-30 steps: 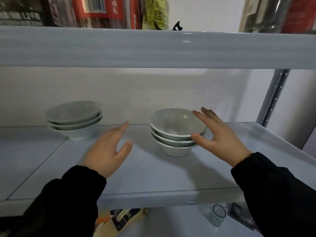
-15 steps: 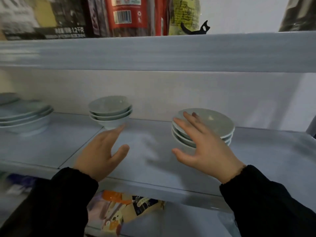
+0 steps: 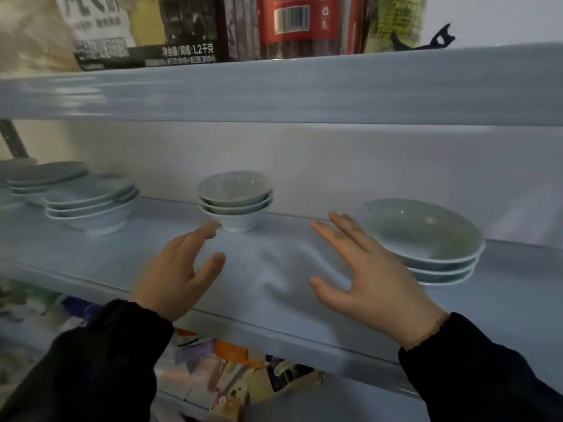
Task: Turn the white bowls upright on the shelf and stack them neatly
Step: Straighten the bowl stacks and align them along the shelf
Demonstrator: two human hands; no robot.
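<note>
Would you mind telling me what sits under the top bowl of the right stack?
Two more upright white bowls nest under the top bowl, only their rims showing. The right hand covers their left side; the foot is hidden.

On the shelf (image 3: pixel 274 266), along its back edge from the left end, stand a plate stack (image 3: pixel 45 175), a wide-bowl stack (image 3: pixel 88 202) just before it, a small-bowl stack (image 3: pixel 234 193) at mid-back and a third bowl stack (image 3: pixel 432 239) toward the right end, with the left hand (image 3: pixel 173 275) before the small-bowl stack and the right hand (image 3: pixel 371 278) just left of the third bowl stack.
</note>
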